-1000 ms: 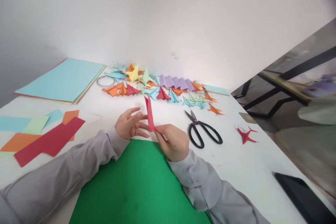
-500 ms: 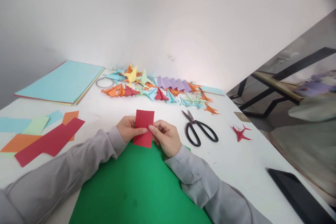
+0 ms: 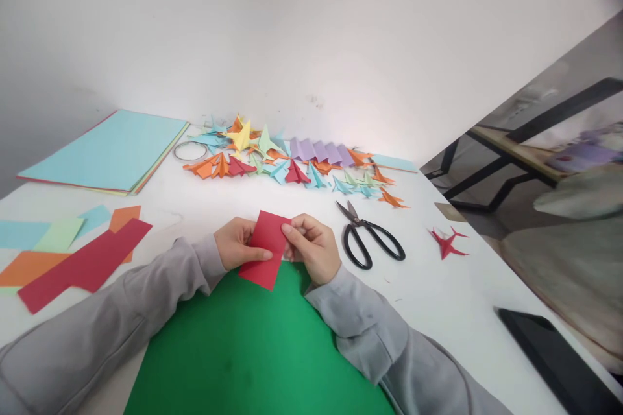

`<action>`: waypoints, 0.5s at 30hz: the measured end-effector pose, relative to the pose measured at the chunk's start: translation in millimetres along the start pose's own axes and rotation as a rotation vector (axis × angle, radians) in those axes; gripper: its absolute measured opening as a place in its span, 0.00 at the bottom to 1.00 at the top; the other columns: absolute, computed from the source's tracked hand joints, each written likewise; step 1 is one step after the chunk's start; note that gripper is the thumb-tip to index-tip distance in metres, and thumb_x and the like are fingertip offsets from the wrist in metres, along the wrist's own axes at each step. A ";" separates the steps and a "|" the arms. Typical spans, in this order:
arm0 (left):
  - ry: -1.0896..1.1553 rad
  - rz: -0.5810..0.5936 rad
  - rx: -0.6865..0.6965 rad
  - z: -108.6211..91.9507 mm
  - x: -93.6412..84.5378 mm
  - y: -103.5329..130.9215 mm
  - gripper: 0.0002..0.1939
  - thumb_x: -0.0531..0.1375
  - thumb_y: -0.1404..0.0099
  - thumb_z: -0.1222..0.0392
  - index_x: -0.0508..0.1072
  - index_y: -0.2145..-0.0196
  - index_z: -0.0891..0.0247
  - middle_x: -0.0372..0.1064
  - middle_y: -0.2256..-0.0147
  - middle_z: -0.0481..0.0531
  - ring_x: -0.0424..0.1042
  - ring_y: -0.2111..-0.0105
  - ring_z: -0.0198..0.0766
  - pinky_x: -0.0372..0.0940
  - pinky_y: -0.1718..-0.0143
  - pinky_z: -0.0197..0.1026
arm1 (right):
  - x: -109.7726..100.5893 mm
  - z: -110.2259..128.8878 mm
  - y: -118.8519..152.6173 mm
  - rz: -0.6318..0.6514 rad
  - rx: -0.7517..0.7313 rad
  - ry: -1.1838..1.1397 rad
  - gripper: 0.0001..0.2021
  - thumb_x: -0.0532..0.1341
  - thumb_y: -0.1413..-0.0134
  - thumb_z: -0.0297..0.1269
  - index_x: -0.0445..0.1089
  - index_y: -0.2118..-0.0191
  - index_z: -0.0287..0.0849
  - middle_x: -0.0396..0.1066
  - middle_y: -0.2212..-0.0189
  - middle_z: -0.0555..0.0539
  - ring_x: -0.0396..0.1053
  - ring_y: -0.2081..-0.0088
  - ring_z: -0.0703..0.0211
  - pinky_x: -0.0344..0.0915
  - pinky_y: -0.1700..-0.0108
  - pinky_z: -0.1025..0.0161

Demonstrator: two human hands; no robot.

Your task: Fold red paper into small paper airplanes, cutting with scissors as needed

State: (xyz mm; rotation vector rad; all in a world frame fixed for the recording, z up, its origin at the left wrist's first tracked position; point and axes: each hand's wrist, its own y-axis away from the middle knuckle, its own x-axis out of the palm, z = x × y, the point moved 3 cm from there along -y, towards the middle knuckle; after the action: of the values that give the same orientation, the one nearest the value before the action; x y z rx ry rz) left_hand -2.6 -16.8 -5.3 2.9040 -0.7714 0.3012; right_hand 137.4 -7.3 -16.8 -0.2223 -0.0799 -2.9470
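Observation:
Between both hands is a small red rectangle of paper (image 3: 260,266), tilted a little clockwise above the far edge of a green sheet (image 3: 257,343). My left hand (image 3: 238,243) pinches it from the left, thumb flat on its front and fingers behind. With thumb and fingers, my right hand (image 3: 314,246) grips its upper right edge. Black-handled scissors (image 3: 363,230) lie right of my right hand, blades pointing away and slightly parted. Farther right rests a red folded paper plane (image 3: 446,244).
Several colourful folded paper planes (image 3: 296,172) line the wall, beside purple pleated paper (image 3: 321,152) and a roll of clear tape (image 3: 191,150). Blue-topped paper sheets (image 3: 109,146) lie back left. Cut strips, including a red strip (image 3: 87,262), lie left. A black phone-like slab (image 3: 555,353) lies front right.
The red paper has turned clockwise, its lower end swinging left and down. My right hand has slid up toward its upper right corner; my left thumb stays on the front.

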 end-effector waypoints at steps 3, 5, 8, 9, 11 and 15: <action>0.005 -0.006 -0.038 -1.5 0.4 0.7 0.12 0.66 0.53 0.63 0.76 0.68 0.66 0.75 0.74 0.53 0.72 0.74 0.38 0.66 0.71 0.37 | -1.3 3.9 -0.5 -0.026 -0.087 -0.019 0.12 0.65 0.59 0.43 0.64 0.75 0.41 0.65 0.88 0.56 0.60 0.87 0.69 0.59 0.85 0.71; 0.023 -0.019 -0.064 -1.3 -0.4 0.1 0.11 0.65 0.52 0.60 0.77 0.68 0.66 0.74 0.75 0.53 0.72 0.76 0.37 0.65 0.74 0.36 | -1.4 4.9 -0.9 -0.023 -0.122 -0.033 0.11 0.66 0.60 0.41 0.64 0.77 0.41 0.66 0.88 0.55 0.62 0.87 0.68 0.61 0.84 0.70; 0.037 -0.051 -0.081 -0.3 -2.0 -1.4 0.10 0.64 0.50 0.56 0.77 0.72 0.67 0.74 0.77 0.54 0.70 0.79 0.35 0.63 0.77 0.34 | -1.3 2.5 -1.6 -0.031 -0.097 -0.073 0.11 0.66 0.60 0.40 0.64 0.79 0.41 0.67 0.89 0.54 0.62 0.87 0.67 0.61 0.85 0.69; 0.040 -0.048 -0.088 0.2 -2.1 -2.0 0.10 0.64 0.51 0.56 0.77 0.73 0.67 0.73 0.77 0.53 0.70 0.80 0.34 0.63 0.78 0.34 | -1.3 1.6 -2.0 -0.036 -0.089 -0.087 0.11 0.66 0.60 0.40 0.64 0.79 0.41 0.67 0.89 0.54 0.62 0.88 0.67 0.61 0.85 0.69; 0.062 -0.039 -0.109 1.6 -2.4 -3.1 0.10 0.65 0.52 0.56 0.77 0.75 0.67 0.73 0.78 0.53 0.69 0.81 0.34 0.62 0.79 0.34 | -2.5 0.9 -3.2 -0.056 -0.100 -0.120 0.10 0.65 0.58 0.40 0.65 0.78 0.41 0.67 0.88 0.54 0.62 0.87 0.67 0.61 0.85 0.69; 0.175 -0.116 -0.189 4.7 -5.9 -5.7 0.12 0.69 0.59 0.57 0.76 0.79 0.68 0.72 0.81 0.52 0.68 0.83 0.33 0.62 0.82 0.33 | -8.8 3.6 -4.4 -0.157 -0.173 -0.164 0.09 0.63 0.55 0.39 0.63 0.76 0.42 0.69 0.84 0.54 0.64 0.84 0.67 0.62 0.83 0.69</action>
State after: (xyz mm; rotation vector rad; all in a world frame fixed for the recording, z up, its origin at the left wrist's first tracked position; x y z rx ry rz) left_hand -4.0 -9.8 -11.6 2.6883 -0.5684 0.4376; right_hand 145.6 -1.1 -14.8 -0.5046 0.1427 -3.0868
